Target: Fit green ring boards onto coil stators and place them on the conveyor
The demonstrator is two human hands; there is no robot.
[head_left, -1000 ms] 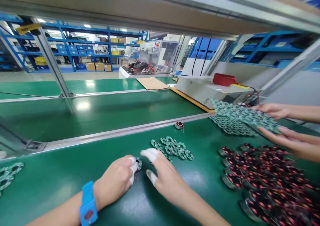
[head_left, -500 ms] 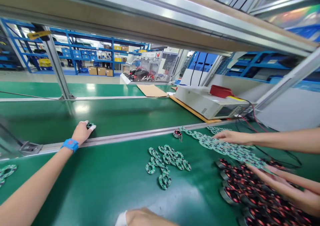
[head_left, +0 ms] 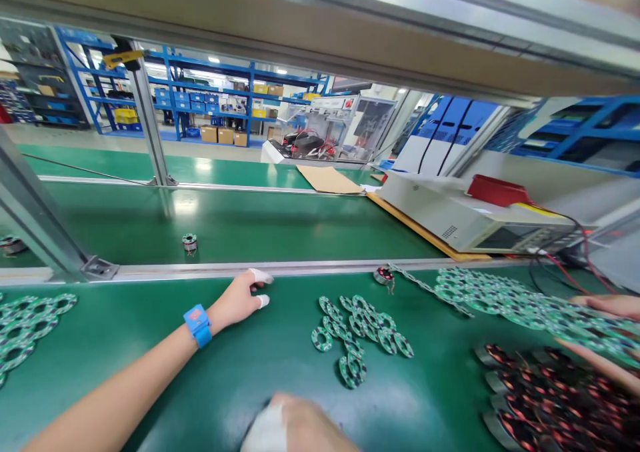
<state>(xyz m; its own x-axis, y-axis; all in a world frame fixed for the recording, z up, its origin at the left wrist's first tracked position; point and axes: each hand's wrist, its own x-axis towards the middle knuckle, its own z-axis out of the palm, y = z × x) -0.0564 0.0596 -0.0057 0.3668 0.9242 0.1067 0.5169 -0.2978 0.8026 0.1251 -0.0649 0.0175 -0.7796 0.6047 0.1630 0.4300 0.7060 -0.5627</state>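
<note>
My left hand (head_left: 241, 297), with a blue wristband and white finger cots, reaches over the green bench just in front of the metal rail. Its fingers are apart and hold nothing. Behind the rail stands a small motor stator (head_left: 189, 241) with a green ring board on top. At the bottom edge my right hand (head_left: 305, 425) is smeared by motion, and its fingers cannot be made out. Between the hands and the right side lie several loose ring-shaped circuit boards (head_left: 321, 339). Near the rail sits another stator (head_left: 384, 276) with copper-coloured windings and loose wires.
At the right, a co-worker's hand (head_left: 607, 304) holds a panel of joined ring boards (head_left: 525, 299) above many wound stators (head_left: 555, 392). More ring boards (head_left: 30, 325) lie far left. A metal post (head_left: 40, 205) and a grey instrument (head_left: 450, 212) stand along the rail.
My left hand has let go of the stator behind the rail and moved right and nearer. The view has turned left. The co-worker's panel of ring boards has lifted.
</note>
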